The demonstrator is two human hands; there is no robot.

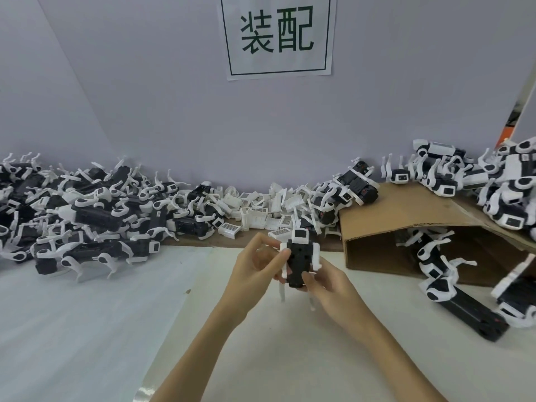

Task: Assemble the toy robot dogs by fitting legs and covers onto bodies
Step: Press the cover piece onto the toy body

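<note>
The toy robot dog [298, 261] is held in the air above the white table [87, 329], between the two hands and roughly in the middle of the view, its black body upright with the white head plate at the top and thin white legs hanging below. The left hand [255, 265] pinches it at the upper left side, fingertips on a white shoulder piece; the right hand [324, 288] curls round the lower end of the body, thumb on the black face. The step in hand looks like seating a leg or a side piece, so the right hand should brace the body firmly while the left presses squarely along the joint, not at an angle (the thin legs look easy to bend). Which sockets are already filled cannot be read here. Loose white covers [258, 211] lie heaped at the back of the table, near enough to reach next, between a pile of bodies [87, 216] on the left and a cardboard box [406, 224] on the right.
</note>
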